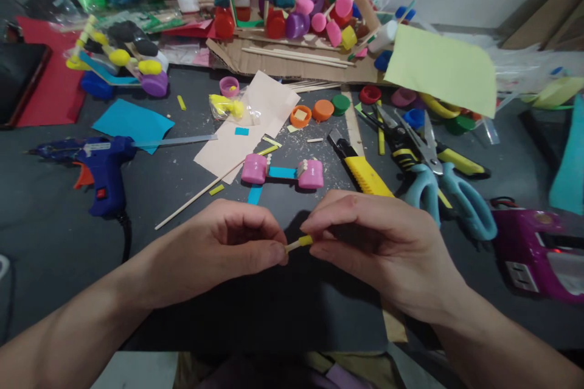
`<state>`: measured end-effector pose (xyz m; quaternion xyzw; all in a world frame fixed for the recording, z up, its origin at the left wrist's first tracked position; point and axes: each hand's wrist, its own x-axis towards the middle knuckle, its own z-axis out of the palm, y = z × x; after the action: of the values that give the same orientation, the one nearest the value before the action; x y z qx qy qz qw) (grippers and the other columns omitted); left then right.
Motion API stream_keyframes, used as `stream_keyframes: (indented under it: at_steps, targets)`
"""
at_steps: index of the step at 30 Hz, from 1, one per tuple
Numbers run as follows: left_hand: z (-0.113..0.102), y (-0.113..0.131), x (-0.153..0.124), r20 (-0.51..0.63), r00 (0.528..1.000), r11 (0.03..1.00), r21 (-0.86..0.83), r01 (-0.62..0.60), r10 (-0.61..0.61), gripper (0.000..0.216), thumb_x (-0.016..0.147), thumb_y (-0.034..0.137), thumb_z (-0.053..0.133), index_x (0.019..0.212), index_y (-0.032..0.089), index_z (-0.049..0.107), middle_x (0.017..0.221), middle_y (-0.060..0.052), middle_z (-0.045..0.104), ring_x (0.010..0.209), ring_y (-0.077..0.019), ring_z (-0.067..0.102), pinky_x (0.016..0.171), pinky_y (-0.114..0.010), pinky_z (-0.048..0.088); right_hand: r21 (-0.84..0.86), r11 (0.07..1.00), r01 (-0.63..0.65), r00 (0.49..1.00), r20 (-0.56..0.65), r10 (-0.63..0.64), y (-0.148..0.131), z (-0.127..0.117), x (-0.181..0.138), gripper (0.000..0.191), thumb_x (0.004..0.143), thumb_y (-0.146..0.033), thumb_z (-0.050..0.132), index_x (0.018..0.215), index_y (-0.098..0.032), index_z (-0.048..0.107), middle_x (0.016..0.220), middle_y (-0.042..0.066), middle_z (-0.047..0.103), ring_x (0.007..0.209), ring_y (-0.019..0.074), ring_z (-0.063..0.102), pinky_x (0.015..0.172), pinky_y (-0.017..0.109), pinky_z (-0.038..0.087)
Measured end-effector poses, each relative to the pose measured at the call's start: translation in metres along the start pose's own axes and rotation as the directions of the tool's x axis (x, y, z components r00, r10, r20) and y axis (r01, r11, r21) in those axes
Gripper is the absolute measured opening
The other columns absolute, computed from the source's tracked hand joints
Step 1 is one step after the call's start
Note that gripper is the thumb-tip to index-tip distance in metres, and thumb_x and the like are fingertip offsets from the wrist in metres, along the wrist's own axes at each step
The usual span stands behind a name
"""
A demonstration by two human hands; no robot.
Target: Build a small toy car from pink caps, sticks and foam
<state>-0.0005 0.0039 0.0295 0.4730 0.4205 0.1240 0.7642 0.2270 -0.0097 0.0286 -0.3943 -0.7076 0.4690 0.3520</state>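
Between thumb and fingers, my left hand (pixel 237 237) pinches one end of a short pale wooden stick (pixel 295 245). Yellow foam (pixel 305 240) is wrapped round the stick's other end, and my right hand (pixel 374 243) pinches there with thumb and forefinger. Just beyond my hands rests a small piece made of pink bottle caps (pixel 254 169) joined by a blue strip (pixel 283 172), with small pale beads or stick ends by the caps. A second blue strip (pixel 255 194) sticks out toward my left hand. A long thin stick (pixel 196 199) lies to the left.
A blue glue gun (pixel 104 161) lies at left with its cord trailing forward. On the right are a yellow utility knife (pixel 365 173), scissors (pixel 438 176) and a purple device (pixel 542 249). Bottle caps (pixel 323 110), cardboard (pixel 292 61) and finished cap toys (pixel 121 61) stand farther back.
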Motion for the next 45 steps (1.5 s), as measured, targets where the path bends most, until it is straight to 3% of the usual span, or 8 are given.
stream_keyframes:
  at_steps: [11,17,21,26,28,32,37,45]
  targets:
    - [0.000,0.006,-0.002,0.007,0.998,0.998,0.030,0.056,-0.056,0.016,0.088,0.033,0.070,0.078,0.020,0.071,0.074,0.005,0.062,0.068,-0.0078,0.050,0.062,-0.017,0.040,-0.044,0.999,0.029,0.999,0.038,-0.028,-0.001,0.000,0.001,0.005,0.092,-0.012,0.069,0.088,-0.014,0.071,0.077,0.002,0.069,0.067,0.0106,0.063,0.060,0.022,0.049]
    - [-0.001,0.004,-0.001,0.009,1.000,0.998,0.057,0.029,-0.030,0.018,0.089,0.035,0.068,0.080,0.020,0.071,0.075,0.003,0.062,0.068,-0.0091,0.051,0.063,-0.018,0.042,-0.059,0.998,0.012,0.999,0.034,-0.010,-0.002,0.000,0.002,0.006,0.091,-0.013,0.069,0.088,-0.017,0.071,0.077,0.001,0.070,0.066,0.0114,0.064,0.059,0.022,0.049]
    - [-0.001,0.002,-0.002,-0.017,0.999,0.999,0.022,-0.027,0.027,0.019,0.090,0.038,0.068,0.089,0.020,0.073,0.077,0.002,0.062,0.070,-0.0092,0.052,0.062,-0.018,0.042,-0.024,0.998,-0.058,0.998,-0.019,0.058,-0.003,0.001,0.002,0.007,0.090,-0.017,0.071,0.083,-0.019,0.071,0.075,0.002,0.069,0.065,0.0133,0.064,0.057,0.024,0.048]
    - [0.002,0.002,-0.005,-0.119,0.990,0.997,0.011,-0.079,0.080,0.030,0.075,0.032,0.084,0.100,0.021,0.070,0.075,0.004,0.061,0.068,-0.0092,0.054,0.059,-0.017,0.044,0.084,0.987,-0.140,0.982,-0.113,0.149,-0.003,0.000,0.001,0.004,0.086,-0.020,0.075,0.083,-0.021,0.073,0.074,0.001,0.069,0.065,0.0124,0.061,0.056,0.022,0.048]
    - [0.006,0.002,-0.006,-0.191,0.968,0.983,0.112,-0.143,0.163,0.027,0.075,0.027,0.085,0.096,0.021,0.070,0.076,0.003,0.062,0.069,-0.0090,0.056,0.062,-0.017,0.046,0.114,0.983,-0.144,0.978,-0.135,0.158,-0.003,0.000,0.001,0.004,0.085,-0.020,0.077,0.083,-0.021,0.074,0.074,0.000,0.068,0.064,0.0109,0.059,0.057,0.020,0.047]
    - [0.013,-0.004,-0.006,-0.305,0.879,0.923,0.242,-0.300,0.366,0.020,0.082,0.023,0.080,0.098,0.023,0.068,0.081,0.004,0.067,0.073,-0.0083,0.062,0.068,-0.016,0.051,0.151,0.978,-0.142,0.975,-0.147,0.164,-0.004,0.000,0.000,0.004,0.084,-0.018,0.078,0.083,-0.021,0.075,0.072,-0.001,0.067,0.063,0.0094,0.058,0.057,0.018,0.046]
    - [0.018,-0.011,-0.005,-0.296,0.781,0.818,0.381,-0.431,0.549,0.020,0.084,0.016,0.077,0.099,0.025,0.067,0.088,0.006,0.070,0.075,-0.0059,0.064,0.070,-0.013,0.053,0.171,0.975,-0.142,0.975,-0.147,0.167,-0.006,0.003,0.001,0.006,0.084,-0.016,0.077,0.083,-0.021,0.075,0.073,-0.001,0.067,0.063,0.0095,0.058,0.056,0.019,0.046]
    - [0.017,-0.011,-0.008,-0.254,0.743,0.723,0.554,-0.413,0.619,0.008,0.090,0.017,0.070,0.091,0.024,0.069,0.086,0.005,0.074,0.079,-0.0088,0.067,0.073,-0.018,0.053,0.164,0.977,-0.135,0.976,-0.147,0.160,-0.005,0.006,0.001,0.006,0.084,-0.017,0.076,0.083,-0.022,0.074,0.074,0.000,0.069,0.064,0.0115,0.060,0.056,0.022,0.047]
